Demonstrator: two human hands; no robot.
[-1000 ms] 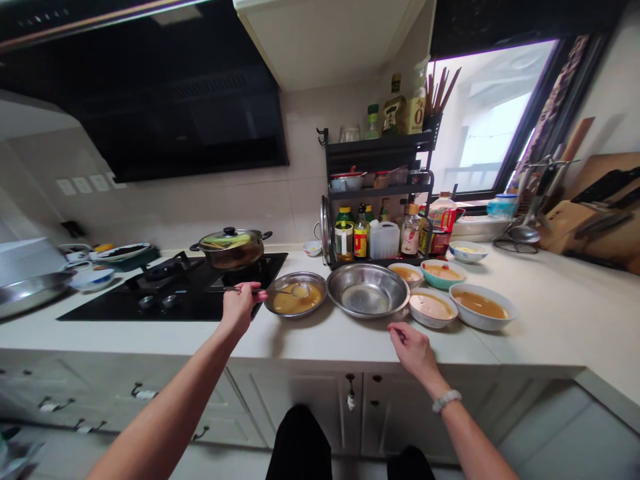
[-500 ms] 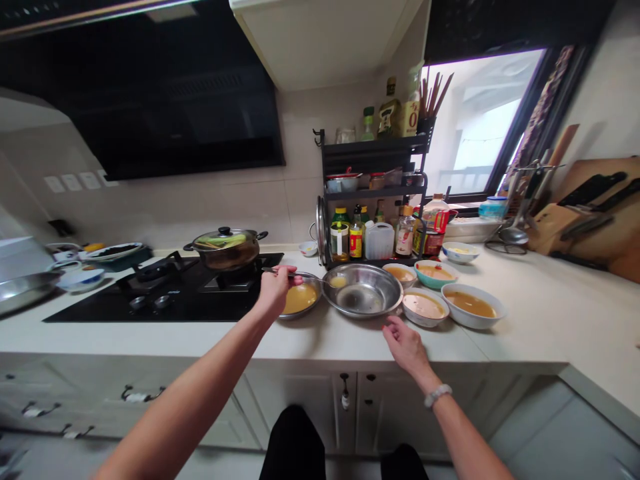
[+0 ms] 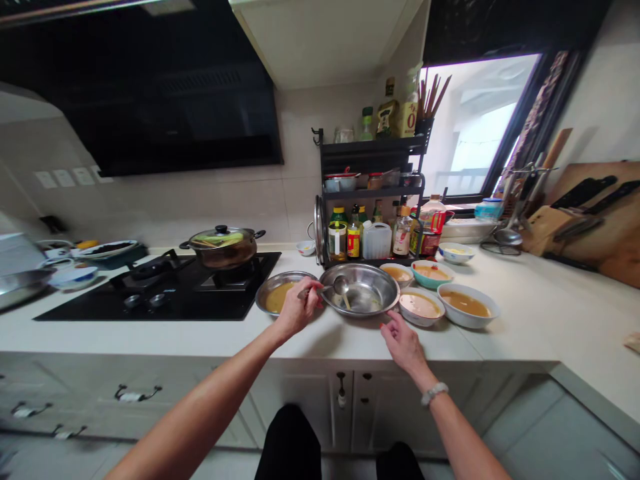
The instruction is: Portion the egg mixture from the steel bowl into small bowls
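Note:
My left hand (image 3: 300,308) is closed around the handle of a metal spoon (image 3: 341,285). The tilted spoon head is over a wide steel bowl (image 3: 393,293), and a pale yellowish stream runs down from it. Under and behind my left hand stands a smaller steel bowl (image 3: 277,299) of yellow liquid. My right hand (image 3: 401,340) is at the wide bowl's front right edge, fingers apart, fingertip at the rim; contact is hard to tell. Close to it on the right is a white bowl (image 3: 421,307) of pinkish liquid.
A larger bowl of brown liquid (image 3: 469,305), a green bowl (image 3: 433,272) and a small bowl (image 3: 399,273) crowd the right side. Behind stands a black rack (image 3: 373,195) with bottles. A lidded pot (image 3: 223,248) sits on the hob (image 3: 150,287) at left.
My left hand has moved right and turned the spoon, so its yellow liquid now runs into the wide bowl. My right fingertip has come up to that bowl's rim.

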